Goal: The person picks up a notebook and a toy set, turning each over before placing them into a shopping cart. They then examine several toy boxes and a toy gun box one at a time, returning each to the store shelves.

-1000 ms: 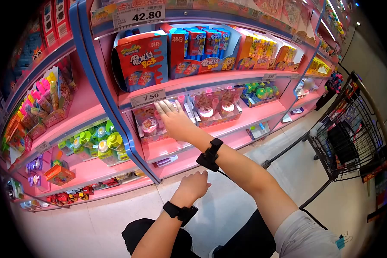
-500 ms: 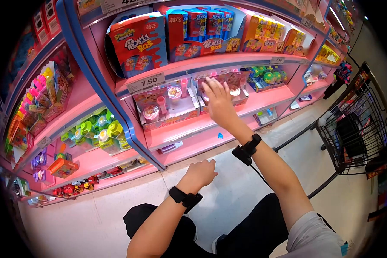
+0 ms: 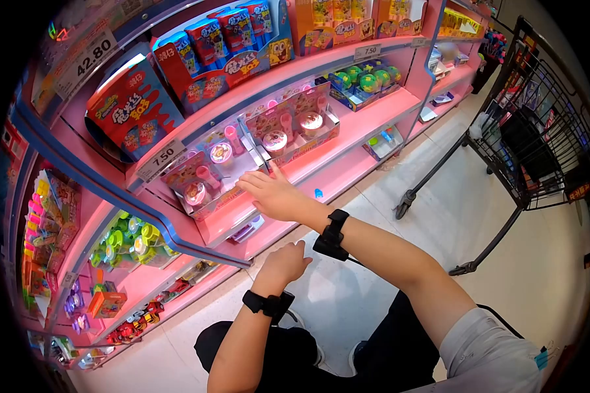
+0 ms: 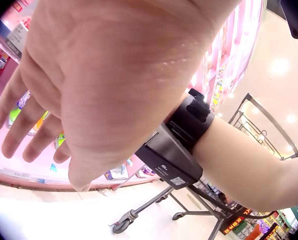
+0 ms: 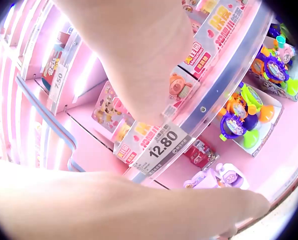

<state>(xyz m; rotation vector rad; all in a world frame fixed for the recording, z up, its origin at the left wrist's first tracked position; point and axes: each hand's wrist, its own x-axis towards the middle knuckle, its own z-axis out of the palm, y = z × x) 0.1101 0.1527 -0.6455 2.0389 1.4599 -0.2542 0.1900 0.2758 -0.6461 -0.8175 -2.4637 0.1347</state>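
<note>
My right hand (image 3: pixel 278 195) reaches to the low pink shelf, fingers straight and spread. Its fingertips overlap the front right corner of an open display box (image 3: pixel 219 196) of round, cake-topped toys with pink spoon-like pieces. A second display box (image 3: pixel 303 147) of the same kind stands beside it, holding a white-topped round toy (image 3: pixel 311 121). Below and nearer me, my left hand (image 3: pixel 285 267) hangs in front of the shelf, its fingers loosely curled around nothing. In the left wrist view the left hand's palm (image 4: pixel 119 95) fills much of the picture.
Boxes of blue and red packets (image 3: pixel 226 39) line the shelf above, over a 7.50 price tag (image 3: pixel 162 160). Green ball toys (image 3: pixel 368 82) stand farther right. A black wire shopping cart (image 3: pixel 531 124) is on the floor at right. A 12.80 tag (image 5: pixel 164 149) shows in the right wrist view.
My right hand moved from the left box over to the right one, then back left and down to the front corner between them. The left hand stays low. The head view has tilted.
</note>
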